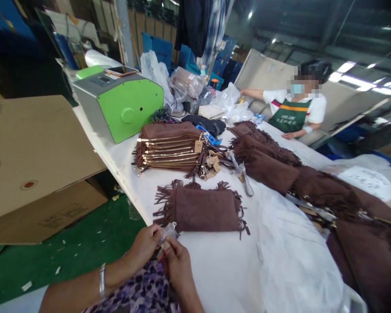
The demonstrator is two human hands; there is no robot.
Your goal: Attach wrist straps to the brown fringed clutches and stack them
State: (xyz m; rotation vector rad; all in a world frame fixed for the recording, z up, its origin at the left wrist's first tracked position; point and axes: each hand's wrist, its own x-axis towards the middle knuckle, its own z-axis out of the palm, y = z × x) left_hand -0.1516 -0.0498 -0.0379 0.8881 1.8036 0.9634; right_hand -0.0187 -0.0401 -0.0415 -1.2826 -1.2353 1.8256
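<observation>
A brown fringed pouch lies flat on the white table, near its front edge. At its lower left corner, by a small metal clasp, both hands meet around a crumpled piece of clear plastic wrap. My left hand pinches the wrap from the left. My right hand closes on it from the right, with fingertips close to the left ones. Whatever the plastic covers is too small to make out. Beyond the pouch sits a stack of similar brown pouches with gold zips and tan tags.
A green and grey machine stands at the table's back left. More brown pouches line the right side, beside white plastic sheeting. A cardboard box is at left. Across the table is a co-worker in a green apron.
</observation>
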